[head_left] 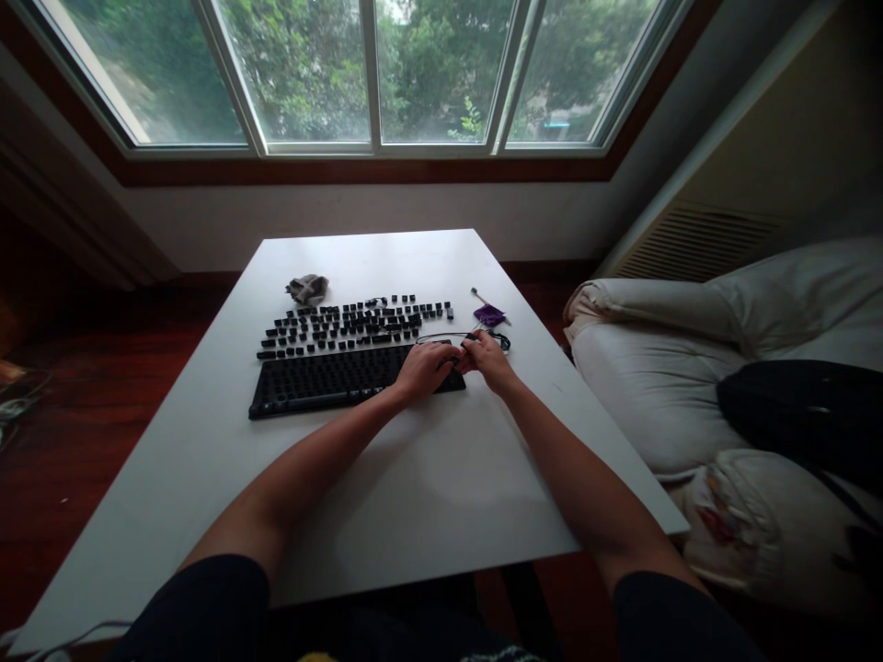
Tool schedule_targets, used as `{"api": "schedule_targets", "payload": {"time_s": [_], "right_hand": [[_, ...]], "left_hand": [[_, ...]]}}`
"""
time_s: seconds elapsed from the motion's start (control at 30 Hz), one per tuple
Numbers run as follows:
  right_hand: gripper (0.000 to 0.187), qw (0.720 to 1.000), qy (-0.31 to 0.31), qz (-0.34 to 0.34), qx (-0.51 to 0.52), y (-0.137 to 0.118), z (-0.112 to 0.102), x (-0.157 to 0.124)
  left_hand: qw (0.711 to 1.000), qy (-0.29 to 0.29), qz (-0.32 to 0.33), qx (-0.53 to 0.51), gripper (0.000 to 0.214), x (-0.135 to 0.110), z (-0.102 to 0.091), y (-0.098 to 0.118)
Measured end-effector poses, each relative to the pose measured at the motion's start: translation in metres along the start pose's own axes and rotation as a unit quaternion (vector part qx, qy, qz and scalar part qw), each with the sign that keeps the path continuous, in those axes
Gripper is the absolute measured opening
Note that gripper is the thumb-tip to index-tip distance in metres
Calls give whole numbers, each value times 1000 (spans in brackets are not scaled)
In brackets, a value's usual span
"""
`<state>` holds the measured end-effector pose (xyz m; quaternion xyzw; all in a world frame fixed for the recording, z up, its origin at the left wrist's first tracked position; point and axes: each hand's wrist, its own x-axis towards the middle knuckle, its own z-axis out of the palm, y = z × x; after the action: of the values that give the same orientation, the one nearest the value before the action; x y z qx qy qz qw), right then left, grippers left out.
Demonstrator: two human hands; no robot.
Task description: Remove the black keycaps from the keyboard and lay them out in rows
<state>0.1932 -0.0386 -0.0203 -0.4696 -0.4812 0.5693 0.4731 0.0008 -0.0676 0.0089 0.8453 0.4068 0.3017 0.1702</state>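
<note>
Left fingers point(443, 352), right fingers point(472, 347) close together at right end of keyboard point(324, 377)

Both curled; can't tell if clamped. Keyboard runs left of them; loose keycaps point(356, 323) beyond, leftward, on worktop point(428, 478). Keycap lettering too small to read.

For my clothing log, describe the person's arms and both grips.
The left sleeve and right sleeve are short and dark, navy or black. The forearms are bare, with no watch or band visible; left grip and right grip wear no gloves.
</note>
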Motion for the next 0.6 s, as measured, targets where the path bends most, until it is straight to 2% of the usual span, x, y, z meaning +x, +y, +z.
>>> {"api": "schedule_targets", "payload": {"time_s": [0.2,0.33,0.47,0.6], "right_hand": [[33,1000,-5,-20,9,-4,-4,-1],[39,999,-33,-20,28,-7,-2,-3],[40,998,-18,-42,33,-11,1,-6],[29,995,-46,36,82,-10,0,-8]], "left_hand": [[998,-25,12,51,22,6,-8,5],[999,-22,7,-46,18,12,-6,-5],[990,-18,7,-140,16,14,-4,-15],[992,-4,51,-115,16,13,-7,-11]]}}
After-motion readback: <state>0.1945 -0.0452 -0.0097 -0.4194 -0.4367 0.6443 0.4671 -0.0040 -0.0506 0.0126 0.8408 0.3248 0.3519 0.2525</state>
